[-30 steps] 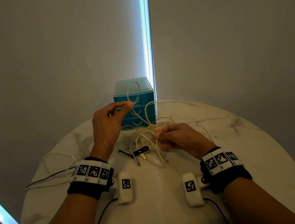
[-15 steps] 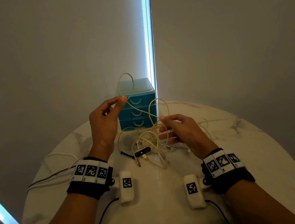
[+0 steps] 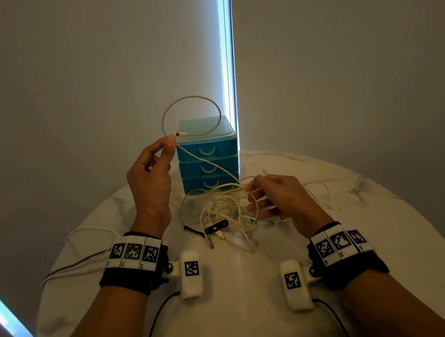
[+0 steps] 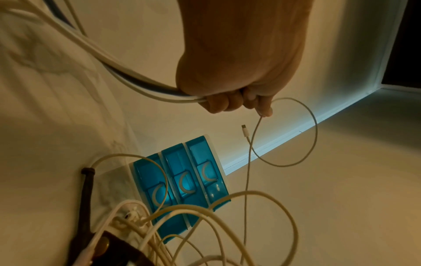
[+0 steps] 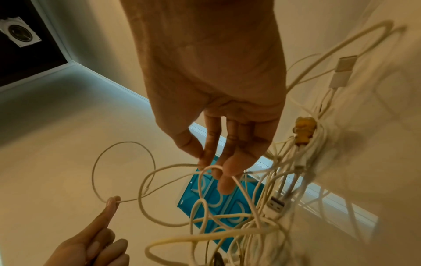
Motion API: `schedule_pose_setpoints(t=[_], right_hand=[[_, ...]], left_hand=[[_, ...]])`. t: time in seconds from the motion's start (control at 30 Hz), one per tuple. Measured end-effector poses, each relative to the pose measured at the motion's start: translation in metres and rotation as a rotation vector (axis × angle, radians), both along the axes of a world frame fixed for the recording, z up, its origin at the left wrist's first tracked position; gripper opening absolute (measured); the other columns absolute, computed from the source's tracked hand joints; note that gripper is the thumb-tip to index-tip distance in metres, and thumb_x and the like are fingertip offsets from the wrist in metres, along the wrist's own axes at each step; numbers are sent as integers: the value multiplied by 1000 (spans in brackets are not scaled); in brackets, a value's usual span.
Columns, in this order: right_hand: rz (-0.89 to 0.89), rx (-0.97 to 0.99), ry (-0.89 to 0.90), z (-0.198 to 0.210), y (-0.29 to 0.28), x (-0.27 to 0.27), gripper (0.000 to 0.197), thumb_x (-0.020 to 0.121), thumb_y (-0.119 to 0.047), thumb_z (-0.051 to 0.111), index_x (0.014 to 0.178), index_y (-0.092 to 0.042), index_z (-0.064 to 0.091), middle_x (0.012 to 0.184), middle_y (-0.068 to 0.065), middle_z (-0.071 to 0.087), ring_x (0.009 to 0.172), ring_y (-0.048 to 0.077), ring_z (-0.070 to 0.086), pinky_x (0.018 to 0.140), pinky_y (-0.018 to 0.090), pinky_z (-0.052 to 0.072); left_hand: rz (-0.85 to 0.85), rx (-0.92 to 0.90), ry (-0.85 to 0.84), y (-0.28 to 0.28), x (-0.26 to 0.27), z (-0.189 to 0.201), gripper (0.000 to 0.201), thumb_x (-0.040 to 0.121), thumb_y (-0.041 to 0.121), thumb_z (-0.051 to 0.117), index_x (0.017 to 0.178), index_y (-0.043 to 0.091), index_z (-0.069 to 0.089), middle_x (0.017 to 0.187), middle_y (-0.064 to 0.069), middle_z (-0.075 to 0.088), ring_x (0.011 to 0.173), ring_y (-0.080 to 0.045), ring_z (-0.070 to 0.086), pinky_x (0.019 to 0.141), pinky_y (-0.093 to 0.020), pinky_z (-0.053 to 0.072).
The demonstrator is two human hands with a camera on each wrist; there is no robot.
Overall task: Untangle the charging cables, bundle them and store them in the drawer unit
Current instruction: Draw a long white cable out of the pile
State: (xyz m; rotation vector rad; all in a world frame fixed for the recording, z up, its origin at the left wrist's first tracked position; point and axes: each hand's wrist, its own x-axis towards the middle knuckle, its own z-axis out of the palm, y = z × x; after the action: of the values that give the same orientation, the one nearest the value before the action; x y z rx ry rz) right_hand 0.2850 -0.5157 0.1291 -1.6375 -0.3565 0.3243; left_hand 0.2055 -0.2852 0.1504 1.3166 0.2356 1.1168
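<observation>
No legible txt anywhere. Only markings: b/w square fiducial codes on the left wristband [image 3: 133, 253], the right wristband [image 3: 340, 243], and one each on the two white wrist cam pods [image 3: 191, 269] [image 3: 293, 281]. Tiny chars under the band tags, too small to read. Drawer unit [image 3: 207, 153] fronts carry no labels, no brand or nos.

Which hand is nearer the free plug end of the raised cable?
Left. The left hand pinches the cable right beside its plug, raised before the drawer unit. The right hand is lower, in the tangle.
</observation>
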Motion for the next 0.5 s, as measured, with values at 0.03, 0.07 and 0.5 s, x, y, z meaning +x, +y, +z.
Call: schedule_pose_setpoints(t=[0.03, 0.07, 0.5], right_hand=[[4, -25, -21, -1, 0, 0, 22, 99, -28, 72, 104, -7, 78, 94, 14, 81, 74, 20, 81, 57, 29, 61], [8, -51, -38, -3, 0, 1, 24, 97, -29, 78, 105, -7, 76, 94, 14, 80, 71, 18, 80, 51, 26, 56], [242, -235, -228, 1, 3, 0, 16, 100, -22, 73, 105, -30, 86, 105, -11, 82, 90, 11, 71, 68, 25, 56]], left_hand=[[-5, -20, -5, 1, 0, 0, 25, 91, 47, 81, 111, 32, 82, 69, 6, 43, 58, -9, 34, 47, -18, 34], [-11, -40, -9, 1, 0, 1, 26, 91, 47, 82, 111, 32, 82, 69, 5, 42, 57, -9, 33, 45, -19, 32], [9, -110, -39, 5, -3, 5, 27, 92, 44, 82, 114, 29, 82, 70, 3, 43, 54, -9, 31, 42, -20, 32]])
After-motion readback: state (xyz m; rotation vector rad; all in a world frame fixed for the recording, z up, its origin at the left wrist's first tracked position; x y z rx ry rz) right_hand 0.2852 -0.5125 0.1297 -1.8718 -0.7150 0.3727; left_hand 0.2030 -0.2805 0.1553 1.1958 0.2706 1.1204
